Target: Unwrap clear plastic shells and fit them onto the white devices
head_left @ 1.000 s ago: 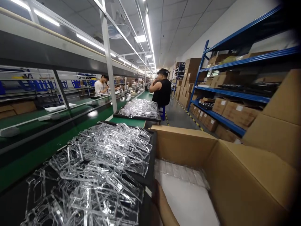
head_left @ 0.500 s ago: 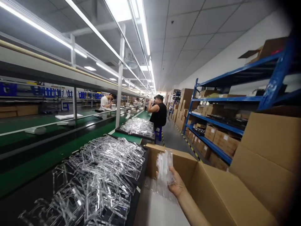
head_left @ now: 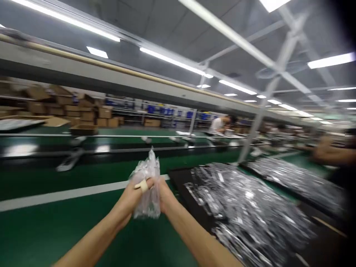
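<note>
Head camera shows the left hand (head_left: 133, 196) and right hand (head_left: 166, 194) pinching a clear, crinkled plastic packet (head_left: 147, 169) between their partly hidden fingers. It is above the green tabletop (head_left: 41, 230), near the black tray's (head_left: 182, 185) far-left corner.

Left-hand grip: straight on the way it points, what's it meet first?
The clear plastic packet, which the left-hand grip is holding. Beyond that, probably the right-hand grip on the packet's other side, though depth is unclear.

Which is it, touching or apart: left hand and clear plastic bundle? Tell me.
Touching: the head view shows the left hand gripping the clear plastic bundle, thumb across it.
</note>
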{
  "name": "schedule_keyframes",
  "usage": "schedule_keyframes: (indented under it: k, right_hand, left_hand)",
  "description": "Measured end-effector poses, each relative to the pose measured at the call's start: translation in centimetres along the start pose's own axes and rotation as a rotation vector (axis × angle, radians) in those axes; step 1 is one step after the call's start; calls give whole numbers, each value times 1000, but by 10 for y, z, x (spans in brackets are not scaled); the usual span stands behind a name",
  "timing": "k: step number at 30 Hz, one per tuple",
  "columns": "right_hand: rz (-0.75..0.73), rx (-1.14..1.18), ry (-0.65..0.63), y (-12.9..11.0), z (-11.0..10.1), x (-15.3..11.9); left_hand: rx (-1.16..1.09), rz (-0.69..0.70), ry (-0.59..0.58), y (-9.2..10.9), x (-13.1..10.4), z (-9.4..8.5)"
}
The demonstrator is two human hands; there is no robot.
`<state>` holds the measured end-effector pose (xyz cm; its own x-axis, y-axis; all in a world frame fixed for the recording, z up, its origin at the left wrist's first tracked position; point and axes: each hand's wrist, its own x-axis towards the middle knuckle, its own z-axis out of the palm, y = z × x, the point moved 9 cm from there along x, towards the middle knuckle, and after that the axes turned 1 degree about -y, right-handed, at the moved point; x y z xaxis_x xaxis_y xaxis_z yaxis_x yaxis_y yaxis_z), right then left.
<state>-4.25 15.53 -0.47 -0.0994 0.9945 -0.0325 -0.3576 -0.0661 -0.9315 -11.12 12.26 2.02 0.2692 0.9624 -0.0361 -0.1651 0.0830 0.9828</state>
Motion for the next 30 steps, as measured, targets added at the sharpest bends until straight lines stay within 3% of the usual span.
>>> schedule_keyframes:
  k: [3, 5, 7, 9, 11, 13, 15, 17, 19, 21, 23, 26, 28, 30]
  right_hand:
    - [-28, -150, -104, 26, 63, 36]
    - [-102, -269, -145, 33, 86, 48]
    - [-200, -370, -195, 33, 99, 52]
    - [-391, -598, -260, 24, 106, 48]
    - [-641, -1000, -309, 19, 110, 38]
    - [-795, -1457, -387, 34, 106, 27]
    - [-757, -1748, -540, 59, 90, 18]
    - [-629, -1868, -726, 79, 70, 5]
    - [-494, -1865, -838, 84, 55, -9]
    - [-380, -1801, -836, 76, 47, -15]
    - [-292, -1672, -723, 60, 41, -10]
    - [-120, -1435, -470, 42, 28, 16]
    - [-2, -1346, -375, 43, 20, 35]
    - [63, -1329, -359, 51, 19, 51]
  left_hand:
    - [27, 68, 121, 6, 2, -81]
    - [84, 120, 140, 4, 0, -119]
    - [193, 229, 156, 6, -3, -144]
    - [388, 383, 189, 8, -8, -160]
    - [665, 604, 176, 9, -16, -164]
    - [994, 847, 40, 1, -29, -153]
    - [1309, 949, -198, -22, -40, -140]
    - [1526, 873, -391, -42, -47, -139]
    - [1622, 774, -482, -46, -57, -144]
    - [1654, 712, -538, -42, -70, -147]
    - [1635, 643, -549, -35, -81, -152]
    - [1427, 491, -373, -18, -79, -167]
    - [1222, 332, -121, -6, -62, -189]
    - [1036, 76, 96, -9, -41, -214]
